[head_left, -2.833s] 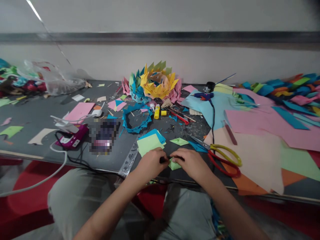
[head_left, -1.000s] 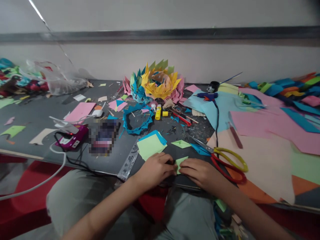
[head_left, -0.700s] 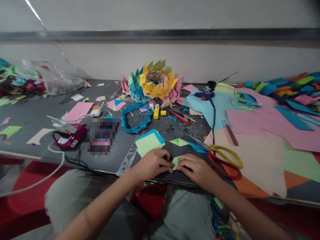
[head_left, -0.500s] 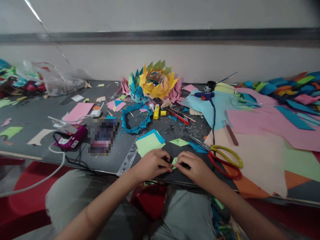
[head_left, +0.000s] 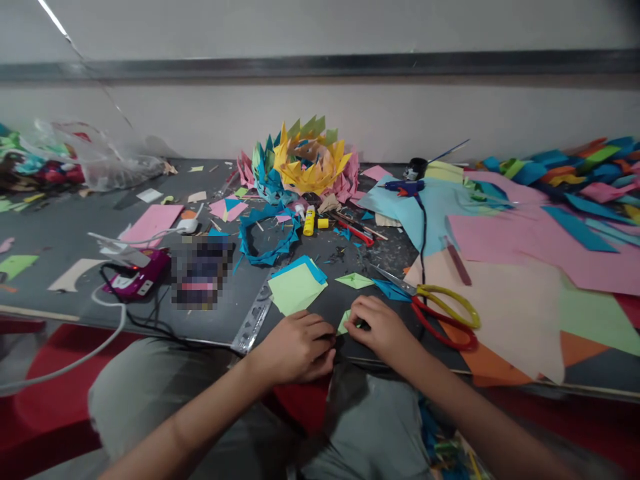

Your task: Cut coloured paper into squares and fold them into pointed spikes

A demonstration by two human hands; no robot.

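A small light-green folded paper (head_left: 343,323) lies at the table's front edge, partly covered by the fingertips of my right hand (head_left: 379,327), which are closed on it. To its left, my left hand (head_left: 300,348) is curled at the table edge, apart from the paper; whatever its fingers hold is hidden. Just beyond are a light-green folded diamond (head_left: 355,281) and a blue folded piece (head_left: 392,290). A stack of green and blue squares (head_left: 296,288) sits beyond my left hand. Scissors (head_left: 445,308) with yellow and red handles lie right of my right hand.
A clear ruler (head_left: 253,319) lies left of the stack. Farther back are a blue paper ring (head_left: 267,257), folded-paper crowns (head_left: 311,173), a yellow glue stick (head_left: 309,221) and a glue gun (head_left: 406,188). A purple power strip (head_left: 143,277) trails cables on the left. Coloured sheets (head_left: 510,293) spread across the right.
My left hand has come off the small green paper and moved down and back towards the table edge. My right hand stays at the paper, its fingers more curled.
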